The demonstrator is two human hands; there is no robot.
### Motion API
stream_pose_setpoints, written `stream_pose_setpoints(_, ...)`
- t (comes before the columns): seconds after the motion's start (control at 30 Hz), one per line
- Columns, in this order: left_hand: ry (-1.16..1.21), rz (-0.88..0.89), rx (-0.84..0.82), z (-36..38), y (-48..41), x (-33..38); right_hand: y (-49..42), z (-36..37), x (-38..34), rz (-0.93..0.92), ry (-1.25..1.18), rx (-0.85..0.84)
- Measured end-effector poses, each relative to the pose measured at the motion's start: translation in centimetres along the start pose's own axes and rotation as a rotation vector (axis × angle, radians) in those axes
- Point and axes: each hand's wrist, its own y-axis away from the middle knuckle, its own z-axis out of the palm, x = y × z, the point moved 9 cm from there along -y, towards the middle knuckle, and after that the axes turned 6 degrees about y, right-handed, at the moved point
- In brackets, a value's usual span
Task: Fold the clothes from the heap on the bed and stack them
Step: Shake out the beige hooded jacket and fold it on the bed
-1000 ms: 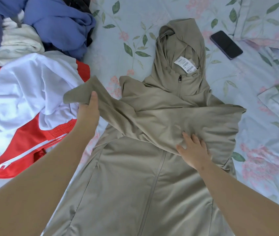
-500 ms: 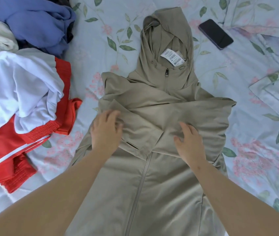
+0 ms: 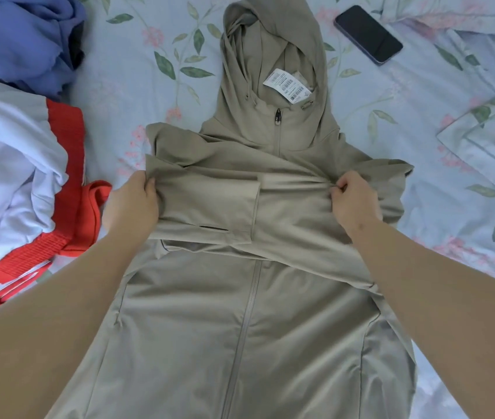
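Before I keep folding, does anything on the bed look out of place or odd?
Two things: a dark phone lies on the bed right of the hood, and the khaki jacket has a barcode tag at its neck.

Single view: head-worn, wide-angle. Looks forward and steeply down onto bed (image 3: 125,95), close in. Arms (image 3: 58,313) enter frame from 7 and 5 o'clock. Hoodie (image 3: 240,328) fills centre, hood toward 12. Heap (image 3: 13,146) cropped by edge at 9 to 11; phone (image 3: 368,33) at 1.
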Motion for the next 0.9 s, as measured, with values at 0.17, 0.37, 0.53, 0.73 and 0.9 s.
stream_pose_setpoints(0.17,-0.156,0.285,0.124,0.7,3.1,4.9,0.4,-1.7,-0.8,-0.061,-0.091,0.179)
stream_pose_setpoints(0.37,-0.567,0.53,-0.427,9.6,5.6,4.9,3.6,3.7,-2.2,-0.475,0.601,0.043)
stream_pose_setpoints(0.53,-0.428,0.612,-0.215,7.4,4.3,6.2,2.9,3.6,-1.1,-0.435,0.528,0.089)
stream_pose_setpoints(0.73,-0.624,0.614,-0.407,10.1,2.5,6.7,2.3,4.1,-3.1,-0.486,0.558,0.092)
stream_pose_setpoints(0.9,-0.271,0.769,0.086,5.8,-0.3,12.7,0.1,-0.7,-8.3,-0.526,0.254,0.334)
